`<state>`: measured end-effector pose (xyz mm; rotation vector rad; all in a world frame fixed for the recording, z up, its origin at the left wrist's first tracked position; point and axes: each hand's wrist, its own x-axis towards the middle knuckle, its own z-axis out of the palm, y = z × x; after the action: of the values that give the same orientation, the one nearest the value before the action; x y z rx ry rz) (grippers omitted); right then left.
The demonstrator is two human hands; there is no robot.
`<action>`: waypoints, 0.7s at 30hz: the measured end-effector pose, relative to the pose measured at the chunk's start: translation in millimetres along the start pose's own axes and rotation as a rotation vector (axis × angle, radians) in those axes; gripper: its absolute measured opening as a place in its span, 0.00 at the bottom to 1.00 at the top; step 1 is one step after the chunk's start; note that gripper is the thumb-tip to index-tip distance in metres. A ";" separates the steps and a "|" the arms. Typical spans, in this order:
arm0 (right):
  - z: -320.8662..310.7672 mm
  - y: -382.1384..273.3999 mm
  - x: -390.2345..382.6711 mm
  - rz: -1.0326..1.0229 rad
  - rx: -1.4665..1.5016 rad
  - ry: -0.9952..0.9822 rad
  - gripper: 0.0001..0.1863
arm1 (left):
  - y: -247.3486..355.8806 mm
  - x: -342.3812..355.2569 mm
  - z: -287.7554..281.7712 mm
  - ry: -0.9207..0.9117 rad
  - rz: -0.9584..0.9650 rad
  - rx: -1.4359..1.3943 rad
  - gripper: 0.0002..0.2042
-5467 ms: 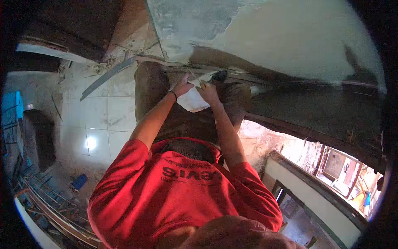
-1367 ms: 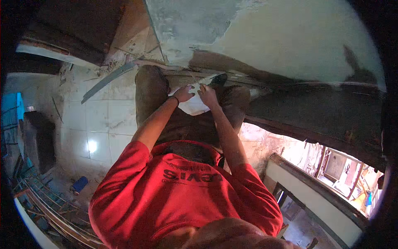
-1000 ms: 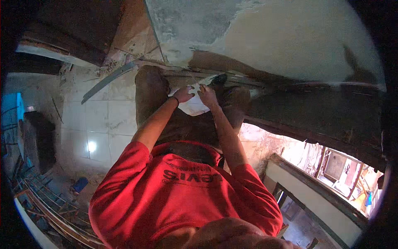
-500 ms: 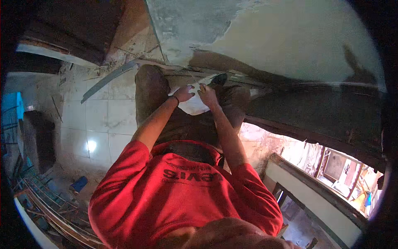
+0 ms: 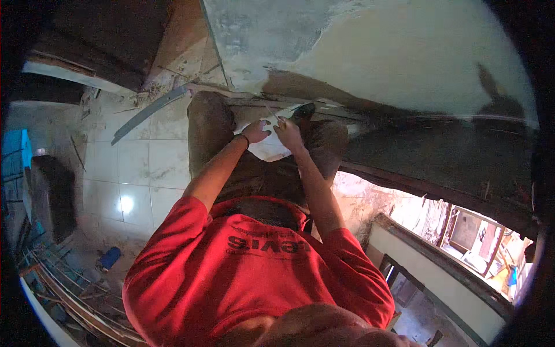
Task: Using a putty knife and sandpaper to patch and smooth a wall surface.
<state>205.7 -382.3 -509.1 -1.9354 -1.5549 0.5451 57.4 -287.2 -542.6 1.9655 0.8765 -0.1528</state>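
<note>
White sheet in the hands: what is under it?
Under the white sheet lie the person's brown-trousered knees. Left hand and right hand rest on top, hiding part of the sheet's surface.

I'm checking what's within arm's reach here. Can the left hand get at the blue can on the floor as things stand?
Probably not. The left hand is up at the white sheet over the knees, while the blue can lies far down on the tiled floor to the person's left, well beyond the arm's span without bending or stepping down.
</note>
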 end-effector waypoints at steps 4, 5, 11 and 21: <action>-0.4 -3.5 1.8 0.155 0.188 0.117 0.22 | 10.8 -0.9 -2.0 -0.020 -0.043 -0.007 0.25; -4.4 -5.5 3.8 0.145 0.230 0.135 0.22 | 12.9 0.9 -3.5 -0.038 -0.062 -0.036 0.26; -81.0 -44.9 36.6 0.112 0.122 0.071 0.22 | 42.1 39.8 -59.6 0.069 0.411 0.221 0.21; -194.7 -97.2 123.2 -0.074 -0.332 -0.065 0.17 | 120.2 72.0 -121.7 -0.195 0.270 -1.535 0.17</action>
<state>288.8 -285.9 -293.8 -2.1063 -1.8460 0.3371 157.6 -188.0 -422.0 0.5723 0.3221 0.3897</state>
